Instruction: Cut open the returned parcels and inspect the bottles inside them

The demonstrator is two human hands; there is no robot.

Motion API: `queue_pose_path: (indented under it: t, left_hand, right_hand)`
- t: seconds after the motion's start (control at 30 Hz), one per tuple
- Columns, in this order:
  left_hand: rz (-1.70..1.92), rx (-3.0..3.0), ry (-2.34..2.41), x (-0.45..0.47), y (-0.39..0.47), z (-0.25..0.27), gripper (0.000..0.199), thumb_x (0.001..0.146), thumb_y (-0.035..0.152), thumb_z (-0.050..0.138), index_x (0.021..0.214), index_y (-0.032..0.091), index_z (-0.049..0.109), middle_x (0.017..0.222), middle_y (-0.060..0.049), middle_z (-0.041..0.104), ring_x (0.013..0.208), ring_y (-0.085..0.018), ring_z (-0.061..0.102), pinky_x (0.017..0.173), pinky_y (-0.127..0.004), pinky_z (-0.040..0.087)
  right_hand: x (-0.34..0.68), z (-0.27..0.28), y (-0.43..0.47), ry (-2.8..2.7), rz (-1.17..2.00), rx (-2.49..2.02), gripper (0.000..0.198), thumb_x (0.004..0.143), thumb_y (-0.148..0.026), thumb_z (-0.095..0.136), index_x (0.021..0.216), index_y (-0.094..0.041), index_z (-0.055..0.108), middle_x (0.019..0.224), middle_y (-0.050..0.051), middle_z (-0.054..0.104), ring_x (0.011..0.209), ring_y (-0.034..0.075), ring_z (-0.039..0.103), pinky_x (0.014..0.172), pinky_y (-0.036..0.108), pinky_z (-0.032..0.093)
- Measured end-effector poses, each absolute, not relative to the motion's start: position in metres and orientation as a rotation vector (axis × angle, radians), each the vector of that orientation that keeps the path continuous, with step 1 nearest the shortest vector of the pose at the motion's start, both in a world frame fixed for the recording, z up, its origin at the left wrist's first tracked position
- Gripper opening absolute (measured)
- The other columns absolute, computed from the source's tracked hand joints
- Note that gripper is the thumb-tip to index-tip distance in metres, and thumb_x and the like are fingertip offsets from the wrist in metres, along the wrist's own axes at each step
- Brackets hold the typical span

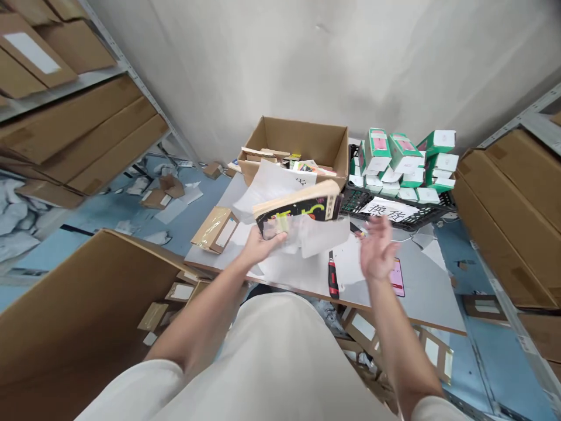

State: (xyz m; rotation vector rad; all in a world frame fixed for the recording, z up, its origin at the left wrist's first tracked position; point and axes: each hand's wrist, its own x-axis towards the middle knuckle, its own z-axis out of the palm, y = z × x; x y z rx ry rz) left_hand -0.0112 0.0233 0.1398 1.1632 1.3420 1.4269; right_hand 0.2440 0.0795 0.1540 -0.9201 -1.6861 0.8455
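My left hand [262, 242] grips a thick paperback book [302, 207] by its left end, thumb on top. The book has a dark cover with green and pink shapes and cream page edges, and is held tilted above the table. A translucent plastic sleeve [324, 234] hangs at the cover's lower side; whether it is still around the book I cannot tell. My right hand [377, 248], slightly blurred, is raised apart from the book with fingers spread and nothing in it. Below it are a pink-screened phone [398, 278] and a red-and-black utility knife [333, 276].
An open carton [302, 137] with books stands at the back. Beside it, a black crate [412, 219] holds several green-and-white boxes [405, 155]. A small taped parcel [214, 229] sits on the table's left. A large open carton [87, 292] and loaded shelves flank me.
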Motion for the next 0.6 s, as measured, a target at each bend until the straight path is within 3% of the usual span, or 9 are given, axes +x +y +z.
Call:
queue_pose_path:
  t: [0.03,0.13,0.3,0.37,0.6]
  left_hand:
    - [1.325,1.308,1.375,-0.026,0.022,0.144,0.043,0.064,0.043,0.079,0.091,0.012,0.069,0.09,-0.007,0.071,0.083,-0.021,0.066,0.076,-0.031,0.053]
    - [0.987,1.633,1.389,-0.053,0.017,0.156,0.033,0.07,0.042,0.073,0.082,0.012,0.069,0.075,-0.002,0.067,0.074,-0.018,0.062,0.068,-0.026,0.05]
    - [0.765,1.718,1.342,-0.061,0.009,0.158,0.034,0.072,0.045,0.071,0.08,0.012,0.068,0.068,0.0,0.062,0.064,-0.014,0.057,0.058,-0.022,0.044]
    - [0.809,1.62,1.428,-0.075,0.007,0.147,0.036,0.068,0.047,0.074,0.078,0.012,0.068,0.069,-0.001,0.063,0.063,-0.014,0.057,0.057,-0.022,0.044]
    - [0.977,0.97,2.091,-0.161,0.007,0.061,0.043,0.07,0.046,0.069,0.087,0.007,0.066,0.072,-0.007,0.066,0.066,-0.019,0.061,0.062,-0.031,0.05]
  right_hand:
    - [0.251,0.163,0.086,-1.643,0.685,-0.874,0.055,0.096,-0.049,0.041,0.147,-0.031,0.03,0.144,0.012,0.041,0.122,0.026,0.049,0.093,0.045,0.048]
    - [0.243,0.186,0.094,-2.139,0.499,-0.782,0.053,0.088,-0.04,0.06,0.138,-0.029,0.047,0.132,0.01,0.056,0.119,0.028,0.052,0.102,0.046,0.04]
    - [0.208,0.17,0.091,-2.596,0.773,-0.845,0.028,0.088,-0.04,0.058,0.105,-0.02,0.067,0.089,0.006,0.069,0.078,0.021,0.062,0.071,0.032,0.046]
    - [0.213,0.146,0.088,-2.453,0.949,-0.915,0.025,0.089,-0.04,0.055,0.096,-0.019,0.067,0.081,0.004,0.068,0.07,0.017,0.06,0.065,0.028,0.044]
    - [0.258,0.068,0.083,-1.43,1.214,-1.189,0.029,0.083,-0.045,0.06,0.097,-0.02,0.061,0.093,0.003,0.069,0.078,0.018,0.063,0.07,0.03,0.051]
